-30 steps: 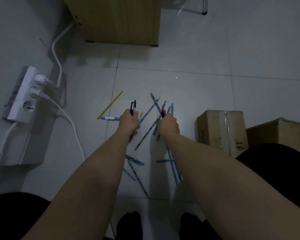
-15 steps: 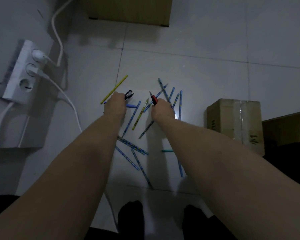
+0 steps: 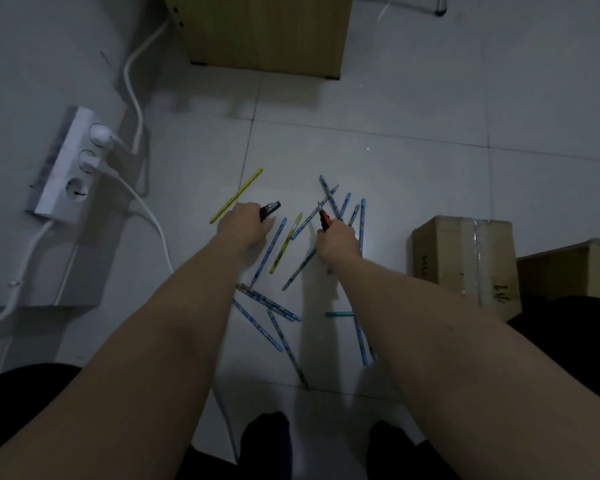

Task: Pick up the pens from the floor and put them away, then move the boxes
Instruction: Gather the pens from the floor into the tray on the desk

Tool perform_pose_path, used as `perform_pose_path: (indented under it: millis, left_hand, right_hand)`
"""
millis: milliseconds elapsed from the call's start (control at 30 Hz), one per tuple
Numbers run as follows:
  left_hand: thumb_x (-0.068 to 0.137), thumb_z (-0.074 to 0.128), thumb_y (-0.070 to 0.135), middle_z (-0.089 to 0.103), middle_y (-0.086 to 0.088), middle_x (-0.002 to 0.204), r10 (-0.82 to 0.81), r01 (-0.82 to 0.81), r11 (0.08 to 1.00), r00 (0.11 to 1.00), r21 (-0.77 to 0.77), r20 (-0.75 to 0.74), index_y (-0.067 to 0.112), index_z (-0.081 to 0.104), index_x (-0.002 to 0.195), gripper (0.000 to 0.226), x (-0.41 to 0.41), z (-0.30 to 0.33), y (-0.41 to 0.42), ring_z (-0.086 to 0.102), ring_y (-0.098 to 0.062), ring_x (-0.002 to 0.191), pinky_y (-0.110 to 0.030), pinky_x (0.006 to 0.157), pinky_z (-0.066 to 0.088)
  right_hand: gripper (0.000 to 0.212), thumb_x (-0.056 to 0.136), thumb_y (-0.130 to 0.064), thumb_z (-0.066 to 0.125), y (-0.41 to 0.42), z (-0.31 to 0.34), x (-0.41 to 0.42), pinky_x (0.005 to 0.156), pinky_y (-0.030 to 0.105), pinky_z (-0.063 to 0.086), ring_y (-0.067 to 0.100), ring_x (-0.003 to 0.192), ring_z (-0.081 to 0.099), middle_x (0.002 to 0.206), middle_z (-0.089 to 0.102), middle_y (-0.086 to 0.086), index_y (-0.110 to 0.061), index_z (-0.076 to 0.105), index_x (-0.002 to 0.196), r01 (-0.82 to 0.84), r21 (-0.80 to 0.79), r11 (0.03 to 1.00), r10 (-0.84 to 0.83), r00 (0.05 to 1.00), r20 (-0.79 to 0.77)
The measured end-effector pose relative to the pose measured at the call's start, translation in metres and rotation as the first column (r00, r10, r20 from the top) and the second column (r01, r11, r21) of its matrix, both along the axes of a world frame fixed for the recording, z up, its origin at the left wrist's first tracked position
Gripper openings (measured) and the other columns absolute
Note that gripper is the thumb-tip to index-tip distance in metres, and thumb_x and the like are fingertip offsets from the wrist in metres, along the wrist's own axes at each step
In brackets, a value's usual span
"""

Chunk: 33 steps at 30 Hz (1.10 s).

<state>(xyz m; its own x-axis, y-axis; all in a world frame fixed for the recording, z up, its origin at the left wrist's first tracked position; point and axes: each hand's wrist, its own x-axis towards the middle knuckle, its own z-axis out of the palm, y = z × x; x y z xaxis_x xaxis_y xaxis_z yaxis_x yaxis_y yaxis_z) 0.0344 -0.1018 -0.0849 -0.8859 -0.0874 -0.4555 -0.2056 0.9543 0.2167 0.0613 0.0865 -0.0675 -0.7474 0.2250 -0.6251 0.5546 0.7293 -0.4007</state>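
On the floor (image 3: 413,109) pens (image 3: 278,247) lie scattered between both hands; the left hand (image 3: 245,225) clenches a black pen (image 3: 270,209), the right hand (image 3: 336,239) a red pen (image 3: 324,219), probably to gather more. Boxes (image 3: 465,258) wait on the right.

Blue pens (image 3: 270,247) scattered on floor, two taped cardboard boxes (image 3: 465,258) right

Pens (image 3: 293,258) on floor (image 3: 413,133); boxes (image 3: 465,258) right.
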Motion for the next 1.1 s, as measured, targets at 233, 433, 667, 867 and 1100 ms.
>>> perform_pose_path:
  millis: [233, 433, 667, 867, 1100]
  left_hand:
    - [0.099, 0.052, 0.036, 0.061, -0.014, 0.098, 0.374, -0.385, 0.739, 0.917, 0.553, 0.138, 0.011, 0.052, 0.110, 0.027, 0.014, 0.030, 0.046, 0.065, -0.028, 0.078, -0.032, 0.063, 0.050]
    - [0.098, 0.051, 0.037, 0.058, -0.008, 0.079, 0.417, -0.474, 0.598, 0.873, 0.646, 0.253, 0.018, 0.053, 0.089, 0.021, 0.034, 0.144, 0.072, 0.051, -0.020, 0.063, -0.029, 0.059, 0.042]
    - [0.098, 0.043, 0.022, 0.044, -0.006, 0.071, 0.438, -0.575, 0.504, 0.813, 0.645, 0.382, 0.017, 0.042, 0.079, 0.019, 0.033, 0.346, 0.092, 0.041, -0.016, 0.049, -0.027, 0.051, 0.038]
    - [0.099, 0.051, 0.039, 0.043, -0.005, 0.063, 0.466, -0.546, 0.456, 0.819, 0.703, 0.334, 0.016, 0.047, 0.083, 0.028, 0.031, 0.547, 0.115, 0.039, -0.018, 0.047, -0.025, 0.046, 0.035]
    - [0.098, 0.046, 0.038, 0.039, -0.001, 0.059, 0.513, -0.550, 0.455, 0.805, 0.700, 0.298, 0.018, 0.043, 0.079, 0.028, 0.025, 0.726, 0.121, 0.032, -0.015, 0.042, -0.025, 0.045, 0.025]
  right_hand:
    - [0.035, 0.101, -0.028, 0.048, 0.002, 0.037, -0.006, 0.066, 0.028, 0.039, 0.025, 0.083, 0.053, 0.119, 0.061, 0.016, -0.006, 0.053, 0.127, 0.066, -0.143, 0.988, -0.073, 0.996, -0.043]
    - [0.033, 0.103, -0.022, 0.044, 0.005, 0.150, 0.000, 0.070, 0.025, 0.038, 0.032, 0.104, 0.059, 0.121, 0.059, 0.019, -0.002, 0.051, 0.128, 0.114, -0.231, 0.966, -0.118, 0.993, -0.005]
    - [0.026, 0.102, -0.028, 0.045, 0.024, 0.343, 0.009, 0.063, 0.026, 0.040, 0.024, 0.081, 0.055, 0.094, 0.058, 0.011, -0.005, 0.056, 0.107, 0.154, -0.328, 0.932, -0.178, 0.983, -0.045]
    - [0.025, 0.103, -0.023, 0.042, 0.043, 0.532, -0.003, 0.043, 0.020, 0.037, 0.019, 0.064, 0.054, 0.092, 0.057, 0.012, -0.004, 0.057, 0.111, 0.160, -0.303, 0.939, -0.181, 0.983, -0.043]
    - [0.021, 0.096, -0.030, 0.052, 0.051, 0.699, -0.025, 0.075, 0.045, 0.054, 0.028, 0.074, 0.055, 0.082, 0.057, 0.015, -0.011, 0.056, 0.088, 0.202, -0.332, 0.921, -0.264, 0.952, -0.152]
